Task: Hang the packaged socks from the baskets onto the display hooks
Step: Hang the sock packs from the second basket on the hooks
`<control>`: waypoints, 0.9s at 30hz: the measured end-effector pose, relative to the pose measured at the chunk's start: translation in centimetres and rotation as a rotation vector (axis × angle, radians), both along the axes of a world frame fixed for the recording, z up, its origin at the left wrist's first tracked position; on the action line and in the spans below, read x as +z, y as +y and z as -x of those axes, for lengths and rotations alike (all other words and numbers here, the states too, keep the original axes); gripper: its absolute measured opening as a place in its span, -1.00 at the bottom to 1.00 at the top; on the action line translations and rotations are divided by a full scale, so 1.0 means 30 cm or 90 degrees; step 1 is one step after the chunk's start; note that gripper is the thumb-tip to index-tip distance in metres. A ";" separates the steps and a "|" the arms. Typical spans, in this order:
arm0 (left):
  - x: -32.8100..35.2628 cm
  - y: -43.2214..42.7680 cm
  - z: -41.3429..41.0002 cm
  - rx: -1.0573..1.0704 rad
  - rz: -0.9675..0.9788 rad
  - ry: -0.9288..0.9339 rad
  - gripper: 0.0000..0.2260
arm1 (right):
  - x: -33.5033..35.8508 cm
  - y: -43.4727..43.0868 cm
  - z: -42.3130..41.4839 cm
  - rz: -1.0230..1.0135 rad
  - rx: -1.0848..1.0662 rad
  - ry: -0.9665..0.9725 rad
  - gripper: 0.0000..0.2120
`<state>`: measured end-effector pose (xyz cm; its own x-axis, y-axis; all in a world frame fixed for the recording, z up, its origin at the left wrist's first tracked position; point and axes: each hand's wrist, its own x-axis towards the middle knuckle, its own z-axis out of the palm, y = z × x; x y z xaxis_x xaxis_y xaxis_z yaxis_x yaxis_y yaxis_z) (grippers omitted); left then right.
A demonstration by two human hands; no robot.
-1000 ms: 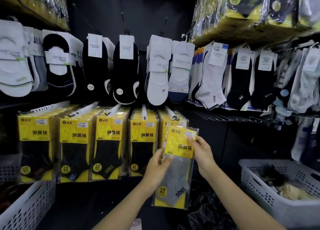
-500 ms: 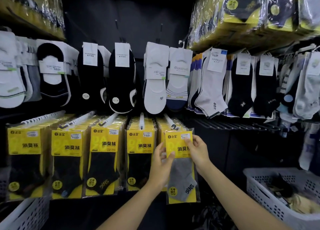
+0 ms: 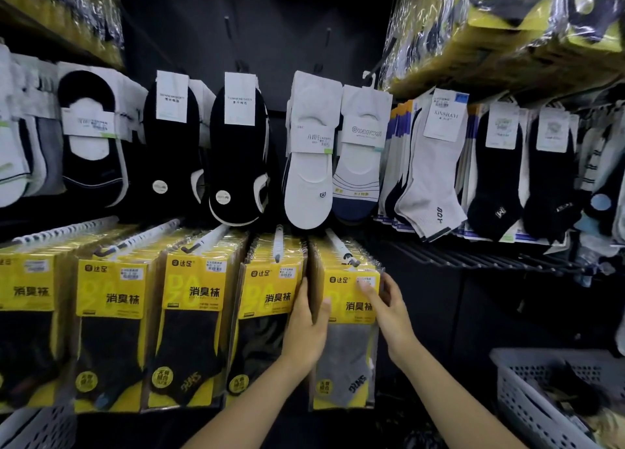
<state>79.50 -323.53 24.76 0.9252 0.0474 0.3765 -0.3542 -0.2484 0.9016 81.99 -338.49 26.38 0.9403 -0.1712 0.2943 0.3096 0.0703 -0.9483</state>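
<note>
A pack of grey socks (image 3: 345, 357) sits at the tip of the rightmost display hook (image 3: 341, 248), fingers of the left hand (image 3: 306, 328) pinching its left edge and those of the right hand (image 3: 389, 311) its top right corner; hanging looks nearly done, and the next move likely calls for sliding it back and letting go.

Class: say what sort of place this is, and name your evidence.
Most likely a shop's sock aisle: yellow packaged socks on display hooks, carded socks hung above, and a stock basket.
</note>
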 end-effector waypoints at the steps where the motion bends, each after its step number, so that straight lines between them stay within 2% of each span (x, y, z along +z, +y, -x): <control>1: 0.015 -0.002 -0.010 -0.019 0.006 0.004 -0.37 | 0.007 0.000 -0.005 0.002 0.037 0.002 -0.24; 3: 0.045 -0.012 -0.025 -0.056 0.023 0.021 -0.37 | 0.022 0.001 -0.015 0.013 0.091 -0.008 -0.27; 5: 0.064 -0.027 -0.033 -0.090 0.046 0.029 -0.39 | 0.031 0.006 -0.017 0.013 0.129 -0.032 -0.40; 10: 0.043 -0.050 -0.024 -0.118 0.085 0.001 -0.40 | 0.025 -0.005 -0.010 0.025 0.157 -0.073 -0.55; 18: -0.024 -0.063 -0.020 -0.092 0.111 0.031 -0.36 | -0.072 -0.010 0.033 0.056 0.148 -0.050 -0.49; 22: -0.041 -0.071 -0.028 -0.053 0.088 0.024 -0.35 | -0.119 0.002 0.024 0.065 0.125 -0.021 -0.53; 27: -0.018 -0.090 0.004 -0.020 0.118 0.027 -0.39 | -0.099 0.012 0.040 0.083 0.085 -0.018 -0.54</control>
